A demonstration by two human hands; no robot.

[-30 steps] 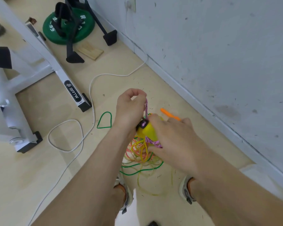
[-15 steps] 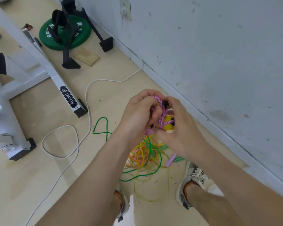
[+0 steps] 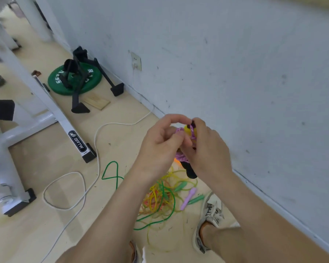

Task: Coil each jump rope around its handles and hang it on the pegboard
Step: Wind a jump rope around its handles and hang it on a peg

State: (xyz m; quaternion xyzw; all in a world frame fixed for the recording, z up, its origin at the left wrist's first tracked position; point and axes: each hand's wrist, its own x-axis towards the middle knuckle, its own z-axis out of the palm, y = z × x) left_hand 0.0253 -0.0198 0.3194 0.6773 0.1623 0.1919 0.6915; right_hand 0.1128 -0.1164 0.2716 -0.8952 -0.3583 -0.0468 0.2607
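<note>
Both hands meet at chest height in front of the grey wall. My left hand [image 3: 160,143] pinches a loop of purple braided rope [image 3: 179,130]. My right hand [image 3: 207,147] grips the yellow and black handles [image 3: 187,129] with that rope wound round them; a black handle end [image 3: 190,170] sticks out below my palm. On the floor beneath lies a tangle of green, yellow and orange jump ropes [image 3: 158,200], with a lilac handle [image 3: 188,198] and green handles [image 3: 196,199] beside it. No pegboard is in view.
A white cable [image 3: 95,141] loops over the floor to a wall socket [image 3: 136,61]. A white machine frame [image 3: 51,109] stands left, a green weight plate [image 3: 74,80] with black stands behind it. My shoe [image 3: 209,215] is by the tangle, close to the wall [image 3: 235,73].
The view has tilted up along the wall. My hands have risen with the purple rope bundle and stay together on it; a black handle end now shows under my right hand.
</note>
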